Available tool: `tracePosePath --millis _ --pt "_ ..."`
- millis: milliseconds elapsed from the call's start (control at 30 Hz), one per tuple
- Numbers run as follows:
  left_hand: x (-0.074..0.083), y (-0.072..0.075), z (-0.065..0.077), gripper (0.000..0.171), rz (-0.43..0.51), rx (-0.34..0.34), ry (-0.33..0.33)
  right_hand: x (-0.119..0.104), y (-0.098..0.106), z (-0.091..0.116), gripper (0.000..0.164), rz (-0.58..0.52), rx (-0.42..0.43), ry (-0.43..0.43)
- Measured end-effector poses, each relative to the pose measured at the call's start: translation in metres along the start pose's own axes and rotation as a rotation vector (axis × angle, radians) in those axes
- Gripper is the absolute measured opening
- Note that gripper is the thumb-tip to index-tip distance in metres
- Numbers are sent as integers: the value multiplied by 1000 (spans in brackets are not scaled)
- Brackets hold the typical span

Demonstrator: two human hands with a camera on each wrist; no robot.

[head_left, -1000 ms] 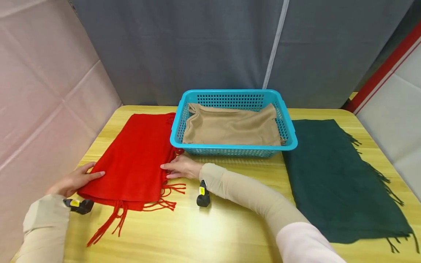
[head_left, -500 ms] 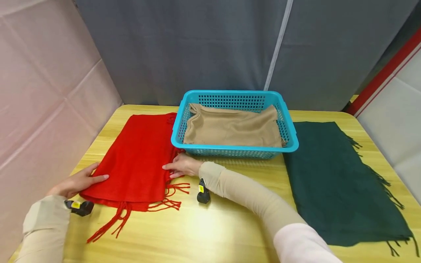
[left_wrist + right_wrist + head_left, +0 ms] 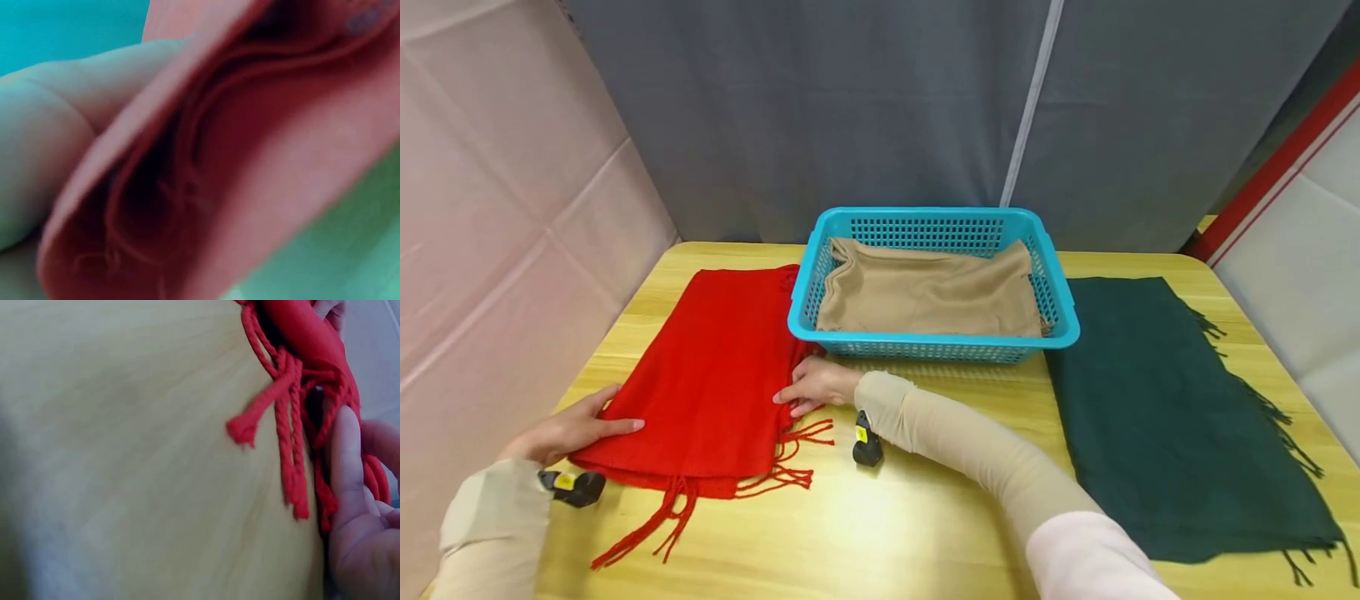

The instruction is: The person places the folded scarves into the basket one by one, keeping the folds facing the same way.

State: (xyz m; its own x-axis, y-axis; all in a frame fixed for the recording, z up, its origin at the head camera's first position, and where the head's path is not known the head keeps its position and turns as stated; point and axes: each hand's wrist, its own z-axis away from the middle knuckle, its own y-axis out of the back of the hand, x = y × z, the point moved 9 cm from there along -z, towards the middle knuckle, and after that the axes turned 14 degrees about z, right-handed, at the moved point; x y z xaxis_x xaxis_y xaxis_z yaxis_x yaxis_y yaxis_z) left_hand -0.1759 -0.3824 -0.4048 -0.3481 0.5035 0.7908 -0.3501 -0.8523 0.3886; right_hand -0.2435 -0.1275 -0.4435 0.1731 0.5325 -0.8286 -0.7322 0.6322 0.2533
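A folded red scarf (image 3: 700, 375) with twisted fringe lies on the left of the table, its far right corner beside the basket. At its near left edge, my left hand (image 3: 568, 429) pinches the layers, thumb on top and the other fingers partly hidden. In the left wrist view the stacked scarf folds (image 3: 269, 137) stand in front of the fingers. On the fringed right side, my right hand (image 3: 823, 383) pinches the scarf's edge between thumb and fingers. Loose fringe strands (image 3: 290, 437) hang beside that hand in the right wrist view.
A blue plastic basket (image 3: 925, 340) stands at the back middle, holding a folded beige scarf (image 3: 932, 292). To the right, a dark green fringed scarf (image 3: 1180, 417) lies on the wooden table (image 3: 925, 517). A grey curtain (image 3: 850, 108) hangs behind.
The red scarf has shifted slightly toward me, with both hands still gripping it. My left hand has moved a little nearer and to the left. The basket and green scarf stay put.
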Motion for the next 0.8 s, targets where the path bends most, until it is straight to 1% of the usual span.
tracePosePath --millis 67,200,367,500,800 --pt "0 -1 2 81 -15 -3 0 1 -3 2 31 2 -28 -4" --pt "-1 -3 5 81 -18 -15 9 1 -9 6 30 0 -57 -2" --pt "-3 -7 7 75 31 -78 3 1 -15 10 32 12 -77 21" --pt "-7 -10 11 75 56 -123 17 2 -22 15 33 12 -86 34" --pt "-18 -9 20 75 33 -136 55 4 -39 27 30 31 -112 46"
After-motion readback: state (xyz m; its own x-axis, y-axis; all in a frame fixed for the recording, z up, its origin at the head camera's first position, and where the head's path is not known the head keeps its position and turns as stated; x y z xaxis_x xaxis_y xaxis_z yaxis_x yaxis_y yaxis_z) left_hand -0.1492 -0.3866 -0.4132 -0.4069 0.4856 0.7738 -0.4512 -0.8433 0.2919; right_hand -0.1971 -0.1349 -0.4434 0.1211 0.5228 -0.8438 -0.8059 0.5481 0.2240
